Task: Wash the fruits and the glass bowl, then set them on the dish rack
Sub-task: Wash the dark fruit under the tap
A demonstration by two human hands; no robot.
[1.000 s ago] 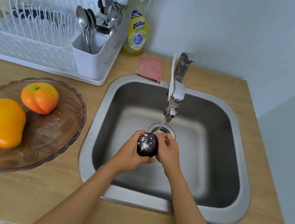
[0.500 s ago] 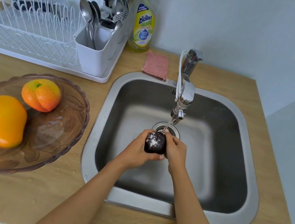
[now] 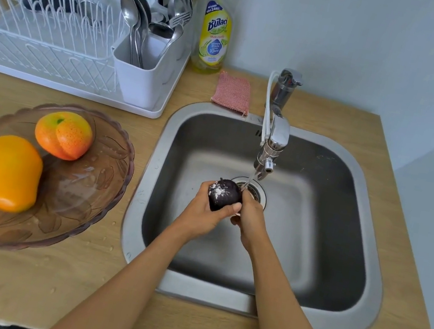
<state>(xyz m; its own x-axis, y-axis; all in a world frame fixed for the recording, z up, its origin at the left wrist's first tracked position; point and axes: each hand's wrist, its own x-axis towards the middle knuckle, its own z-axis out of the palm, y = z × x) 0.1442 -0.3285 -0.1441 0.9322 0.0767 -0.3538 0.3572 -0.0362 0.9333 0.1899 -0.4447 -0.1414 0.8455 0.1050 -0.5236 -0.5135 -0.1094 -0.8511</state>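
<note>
Bright, even daylight, soft shadows, wide-angle bending at the edges, slight overall softness.

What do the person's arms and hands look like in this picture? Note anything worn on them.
Both forearms are bare from the bottom edge of the picture up to the wrists: no sleeves show. The left hand and the right hand wear no gloves, and no watch, bracelet or ring is visible. The fingers are bare too.
</note>
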